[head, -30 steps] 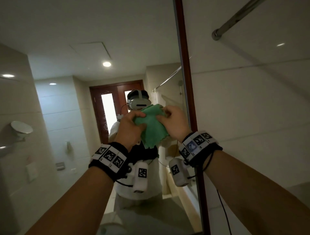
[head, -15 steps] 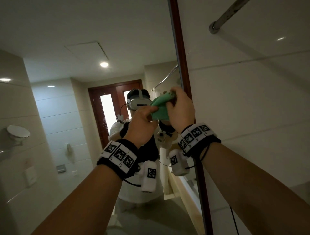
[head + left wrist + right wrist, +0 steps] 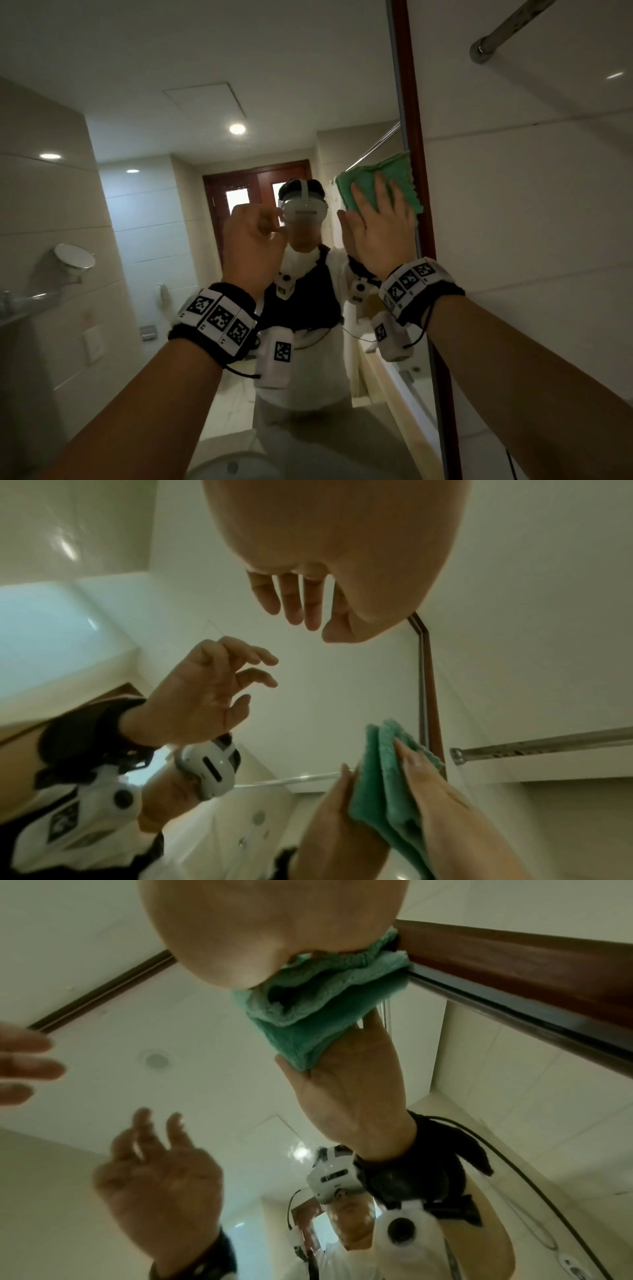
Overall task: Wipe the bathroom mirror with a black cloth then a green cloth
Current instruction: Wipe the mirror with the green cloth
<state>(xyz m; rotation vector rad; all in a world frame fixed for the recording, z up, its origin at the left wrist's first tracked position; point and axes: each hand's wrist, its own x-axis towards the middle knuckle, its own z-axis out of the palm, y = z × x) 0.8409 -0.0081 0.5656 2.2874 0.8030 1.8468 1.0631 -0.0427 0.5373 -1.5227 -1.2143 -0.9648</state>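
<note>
Now, hard to see: the right hand (image 3: 383,226) covers the lower left of the green cloth (image 3: 397,181); its fingertips lie out of sight in the right wrist view, behind the palm.
Cut off: the mirror (image 3: 205,85) runs past the picture's edges; only its brown frame (image 3: 409,113) shows, on the right.
Cloth, look: green, fluffy, folded into layers, edges wavy.
Cloth, place: flat against the glass, right up against the frame, high on the mirror's right side.
Right hand: fingers straight, a little spread, pressing the cloth to the glass.
Left hand (image 3: 251,240): raised near the glass, fingers loosely curled, holding nothing.
Reflection: the person's headset shows, between the hands.
</note>
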